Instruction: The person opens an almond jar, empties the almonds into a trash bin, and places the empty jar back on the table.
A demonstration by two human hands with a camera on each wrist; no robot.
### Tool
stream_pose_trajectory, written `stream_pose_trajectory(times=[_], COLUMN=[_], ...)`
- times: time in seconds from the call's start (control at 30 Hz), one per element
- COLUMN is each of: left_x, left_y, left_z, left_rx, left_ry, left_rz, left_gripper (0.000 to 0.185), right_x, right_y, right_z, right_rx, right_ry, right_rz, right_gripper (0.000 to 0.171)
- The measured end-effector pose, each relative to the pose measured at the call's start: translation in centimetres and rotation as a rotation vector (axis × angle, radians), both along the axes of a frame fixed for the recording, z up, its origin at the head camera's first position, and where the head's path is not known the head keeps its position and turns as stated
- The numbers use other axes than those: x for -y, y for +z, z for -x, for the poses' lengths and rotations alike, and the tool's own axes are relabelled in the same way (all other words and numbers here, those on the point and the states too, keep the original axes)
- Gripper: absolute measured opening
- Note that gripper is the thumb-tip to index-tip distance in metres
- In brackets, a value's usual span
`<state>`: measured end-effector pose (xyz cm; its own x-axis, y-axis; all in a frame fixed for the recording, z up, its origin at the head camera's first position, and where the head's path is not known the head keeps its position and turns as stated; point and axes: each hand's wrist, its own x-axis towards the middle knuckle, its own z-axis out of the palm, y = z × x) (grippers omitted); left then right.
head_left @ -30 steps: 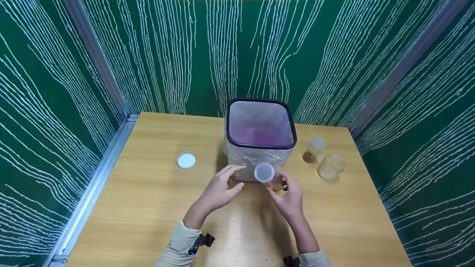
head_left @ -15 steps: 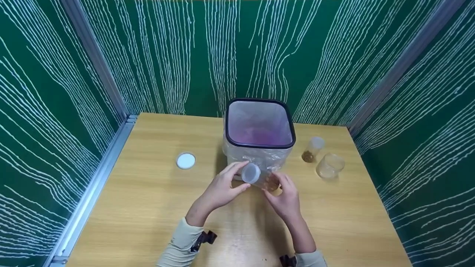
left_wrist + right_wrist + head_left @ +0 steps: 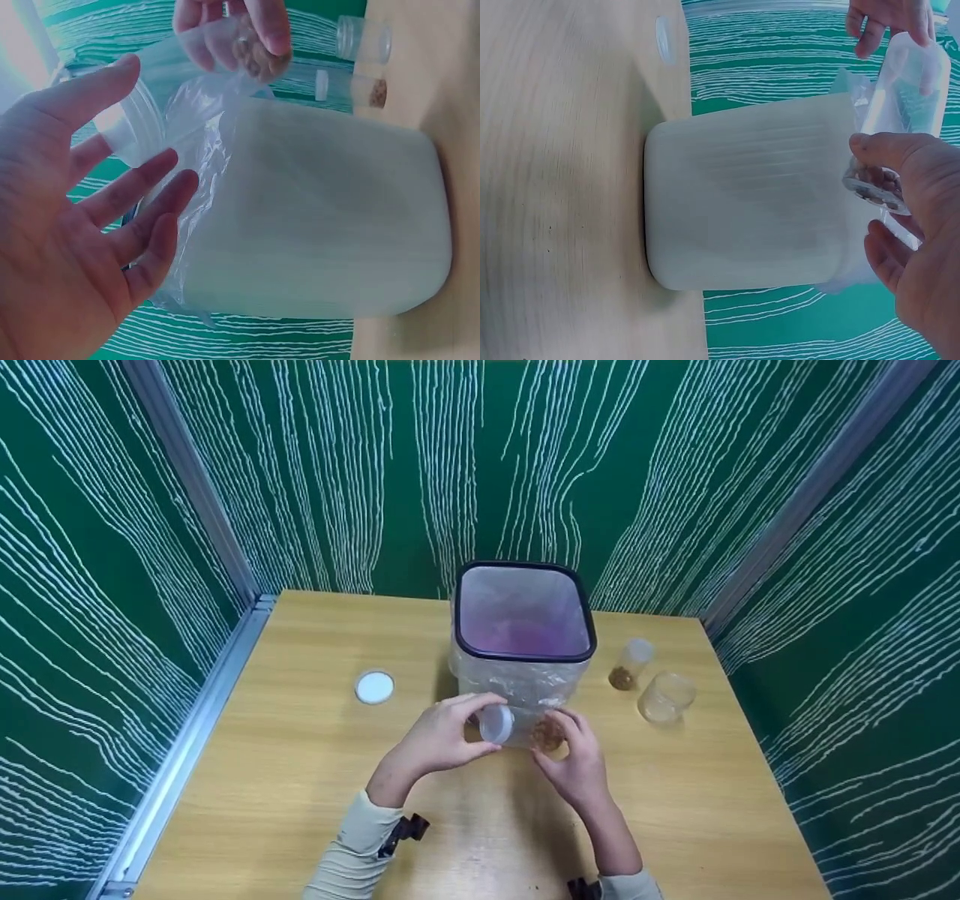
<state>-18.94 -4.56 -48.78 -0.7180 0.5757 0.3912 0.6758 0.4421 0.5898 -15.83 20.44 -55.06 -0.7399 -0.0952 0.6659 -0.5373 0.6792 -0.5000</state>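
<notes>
A clear plastic jar (image 3: 521, 727) is held sideways in front of the bin, brown pieces (image 3: 548, 733) gathered at its base. My right hand (image 3: 576, 757) grips it round that base end. At the other end sits a whitish screw lid (image 3: 496, 724), which my left hand (image 3: 439, 739) pinches between thumb and fingers. The left wrist view shows the lid (image 3: 141, 124) between the thumb and index finger of the left hand (image 3: 82, 187), its other fingers loosely bent. In the right wrist view the right hand (image 3: 922, 195) curls round the jar's base.
A bin (image 3: 525, 658) with a black rim and plastic liner stands just beyond the hands. To its right are a second jar with brown contents (image 3: 630, 664) and a clear jar without a lid (image 3: 666, 697). A white round lid (image 3: 374, 688) lies at left on the wooden table (image 3: 300, 780).
The right hand has tipped the jar from nearly upright to sideways and brought its lid end left. The left hand, apart from it earlier, has taken hold of the lid.
</notes>
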Motion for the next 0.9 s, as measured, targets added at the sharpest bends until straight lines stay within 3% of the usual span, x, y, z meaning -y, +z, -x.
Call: stream_pose_trajectory(times=[0.2,0.33,0.67,0.8,0.9], left_x=[0.1,0.1,-0.1,-0.2,-0.2], left_y=[0.1,-0.1,-1.3,-1.5,-1.6], left_z=[0.2,0.4,0.6,0.7,0.7], left_rx=[-0.062,-0.112,-0.22,-0.212,-0.176], left_ry=[-0.038,-0.069,-0.043,-0.023,0.028], left_rz=[0.02,0.018,0.027,0.001,-0.008], left_gripper=[0.056,0.055,0.052,0.053,0.054], right_x=[-0.7,-1.2,-1.6,-1.4,-1.0], right_y=[0.6,0.9,0.8,0.8,0.9], right_z=[-0.1,-0.1,0.1,0.2,0.1], right_rx=[0.08,0.149,0.056,0.036,0.006], right_ry=[0.15,0.2,0.18,0.136,0.099], right_rz=[-0.056,-0.082,-0.083,-0.085,-0.088], right_gripper=[0.068,0.071,0.069,0.068,0.067])
